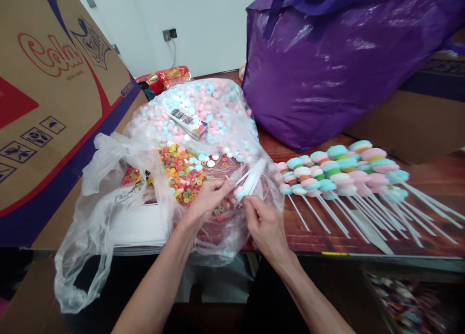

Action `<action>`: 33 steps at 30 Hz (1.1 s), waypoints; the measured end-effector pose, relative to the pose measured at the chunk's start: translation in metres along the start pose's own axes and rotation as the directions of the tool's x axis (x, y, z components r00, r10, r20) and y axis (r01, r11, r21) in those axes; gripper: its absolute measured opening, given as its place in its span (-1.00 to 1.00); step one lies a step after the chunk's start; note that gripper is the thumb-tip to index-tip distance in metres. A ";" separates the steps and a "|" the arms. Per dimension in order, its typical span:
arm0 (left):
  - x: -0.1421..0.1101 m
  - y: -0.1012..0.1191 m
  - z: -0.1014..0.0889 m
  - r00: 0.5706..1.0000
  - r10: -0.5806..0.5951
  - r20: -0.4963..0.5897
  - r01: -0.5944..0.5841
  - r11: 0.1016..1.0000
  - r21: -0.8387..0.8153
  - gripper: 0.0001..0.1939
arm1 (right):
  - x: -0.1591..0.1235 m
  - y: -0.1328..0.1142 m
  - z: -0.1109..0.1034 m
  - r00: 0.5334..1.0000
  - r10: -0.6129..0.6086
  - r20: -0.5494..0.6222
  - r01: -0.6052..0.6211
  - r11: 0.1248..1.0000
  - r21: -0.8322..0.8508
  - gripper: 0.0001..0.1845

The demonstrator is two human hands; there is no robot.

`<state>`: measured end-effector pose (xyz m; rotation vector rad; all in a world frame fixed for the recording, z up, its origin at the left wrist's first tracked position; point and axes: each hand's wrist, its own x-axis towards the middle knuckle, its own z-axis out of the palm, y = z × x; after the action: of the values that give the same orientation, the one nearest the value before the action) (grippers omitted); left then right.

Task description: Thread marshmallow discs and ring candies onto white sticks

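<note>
My left hand [212,197] is closed in a pinch over the plastic bag, beside a small pink and blue marshmallow [239,193]. What its fingertips hold is hidden. Facing it, my right hand [266,226] has thumb and forefinger pressed together at the marshmallow's lower side, apparently on its stick, which the fingers mostly cover. Just behind both hands lies a bundle of white sticks [253,176]. Colourful ring-shaped gummies [184,174] are spread left of my left hand. A large clear bag of pink, blue and white marshmallows [221,99] lies beyond them.
Finished marshmallow skewers [339,172] lie in rows on the wooden table [290,237], a knife [374,235] among their sticks. A purple bag [327,77] stands behind. Left are a cardboard box [69,97], a white plastic bag [96,218] and a label stack [188,123].
</note>
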<state>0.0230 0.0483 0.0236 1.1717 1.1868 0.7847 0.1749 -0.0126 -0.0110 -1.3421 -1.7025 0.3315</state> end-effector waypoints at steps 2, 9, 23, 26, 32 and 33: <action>0.021 0.009 -0.008 0.974 0.135 -0.183 -0.078 0.954 0.288 -0.64 | 0.002 0.004 0.001 0.999 0.032 -0.022 -0.032 0.999 -0.029 -0.71; 0.068 0.018 -0.024 0.930 0.292 -0.224 0.096 0.396 0.913 -0.56 | -0.001 0.005 0.005 0.999 0.048 0.011 -0.047 0.998 -0.042 -0.72; 0.068 0.018 -0.039 0.842 0.408 -0.353 0.176 0.411 0.895 -0.66 | -0.003 0.008 0.009 0.998 0.004 0.058 0.003 0.992 -0.126 -0.69; 0.069 0.026 -0.034 0.870 0.329 -0.366 0.240 0.365 0.900 -0.65 | -0.004 0.009 0.010 0.998 0.000 0.065 0.009 0.990 -0.140 -0.69; 0.062 0.030 -0.019 0.881 0.291 -0.373 0.280 0.315 0.907 -0.58 | -0.004 0.010 0.011 0.997 -0.007 0.077 0.017 0.990 -0.138 -0.70; 0.061 0.028 -0.018 0.878 0.320 -0.356 0.262 0.301 0.917 -0.56 | -0.004 0.010 0.011 0.997 -0.007 0.078 0.018 0.991 -0.132 -0.70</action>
<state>0.0231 0.1165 0.0341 2.0697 2.2583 0.2883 0.1727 -0.0091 -0.0264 -1.4306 -1.8237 0.2696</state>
